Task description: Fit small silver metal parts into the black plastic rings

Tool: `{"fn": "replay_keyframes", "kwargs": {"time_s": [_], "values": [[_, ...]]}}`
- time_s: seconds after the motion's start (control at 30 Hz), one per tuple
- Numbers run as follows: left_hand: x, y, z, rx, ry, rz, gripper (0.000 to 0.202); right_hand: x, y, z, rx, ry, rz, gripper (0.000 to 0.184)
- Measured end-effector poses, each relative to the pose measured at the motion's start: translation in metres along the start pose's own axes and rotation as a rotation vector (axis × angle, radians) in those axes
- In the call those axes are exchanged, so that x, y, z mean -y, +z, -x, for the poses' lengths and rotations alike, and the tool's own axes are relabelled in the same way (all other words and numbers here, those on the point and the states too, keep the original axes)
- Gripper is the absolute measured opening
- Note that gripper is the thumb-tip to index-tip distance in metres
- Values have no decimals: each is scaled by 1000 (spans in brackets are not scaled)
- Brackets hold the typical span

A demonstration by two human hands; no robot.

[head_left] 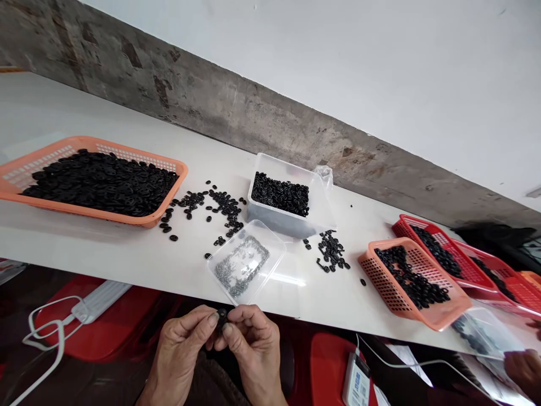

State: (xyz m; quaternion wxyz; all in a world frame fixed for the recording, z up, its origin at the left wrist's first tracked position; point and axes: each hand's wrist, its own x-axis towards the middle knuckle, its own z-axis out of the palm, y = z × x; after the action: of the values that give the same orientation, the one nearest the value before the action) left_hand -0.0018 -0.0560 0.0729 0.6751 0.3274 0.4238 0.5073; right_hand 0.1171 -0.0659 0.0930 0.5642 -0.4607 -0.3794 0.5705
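Just in front of the table edge, my left hand [180,347] pinches a small black oval piece [221,319] between thumb and fingers. My right hand [257,345] closes on the same piece from the other side; whether its fingertips also hold a tiny part cannot be seen. Right beyond the hands, a clear shallow tray [274,254] holds many small silvery metal bits [224,270]. Behind it stands a translucent box [274,224] of small black parts [281,194]. Loose black oval pieces [226,204] lie left of the box, and a pile of black parts [332,251] lies to its right.
A big orange basket [127,219] full of black oval pieces stands left. At right are a smaller orange basket [382,287] and red baskets [401,224]. Another person's hand [524,369] shows far right. Red stools [114,332] below bear a white power strip [101,301] and a cabled device [357,380].
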Motion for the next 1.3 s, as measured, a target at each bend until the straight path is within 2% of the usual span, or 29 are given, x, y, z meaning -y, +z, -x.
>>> {"fn": "replay_keyframes", "kwargs": {"time_s": [0.27,0.43,0.57,0.87,0.97,1.1,1.3], "values": [[0,-2,2,39,20,-70,28,1,-3,-1,47,-56,11,16],[-2,-6,5,67,15,-90,25,-1,-9,-2,58,-218,152,16],[-5,-5,5,110,7,-82,32,0,-15,-5,104,-338,262,25],[-12,5,4,80,-64,10,33,1,-15,-6,205,-361,294,31],[-15,9,5,53,-97,60,27,2,-10,-7,225,-384,260,31],[-18,14,5,20,-135,106,23,0,-5,-5,207,-375,221,35],[-22,21,6,15,-106,103,29,-11,-2,-3,148,-303,171,43]]}}
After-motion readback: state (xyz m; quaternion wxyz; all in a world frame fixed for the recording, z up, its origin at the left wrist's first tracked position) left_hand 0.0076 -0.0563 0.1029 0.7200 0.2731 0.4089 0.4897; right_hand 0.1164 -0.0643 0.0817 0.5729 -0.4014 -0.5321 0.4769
